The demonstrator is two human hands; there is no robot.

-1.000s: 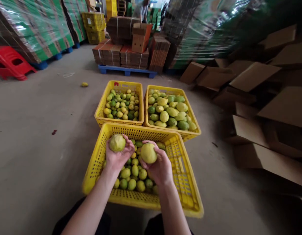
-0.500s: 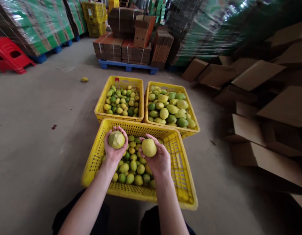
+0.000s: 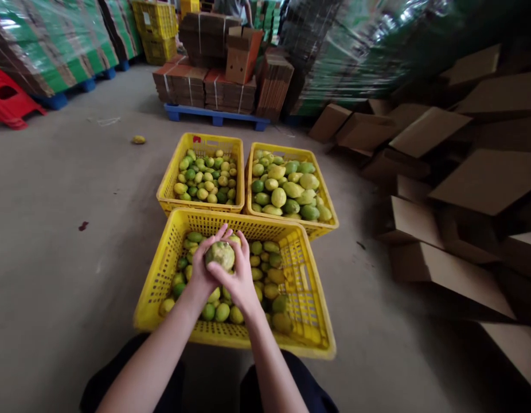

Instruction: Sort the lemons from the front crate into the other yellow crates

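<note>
My left hand [image 3: 200, 268] and my right hand [image 3: 241, 278] are brought together over the front yellow crate [image 3: 312, 310]. Between them is a large, blotchy green lemon [image 3: 220, 255]; the left hand cups it and the right thumb lies across its front. Just behind, near the right fingers, part of a yellower lemon [image 3: 234, 240] shows; whether the right hand holds it is hidden. Below the hands, many loose green and yellow lemons [image 3: 222, 312] lie in the crate.
Behind stand two more yellow crates: the left one [image 3: 162, 198] with smaller lemons, the right one [image 3: 330, 221] with larger ones. One lemon [image 3: 139, 140] lies on the floor. Open cardboard boxes [image 3: 455, 275] pile up at right; a blue pallet [image 3: 218, 117] bears flattened cartons.
My hands were apart, each with a lemon. The right hand has moved left to meet the left one, and its thumb now lies on the blotchy lemon. The view has shifted slightly.
</note>
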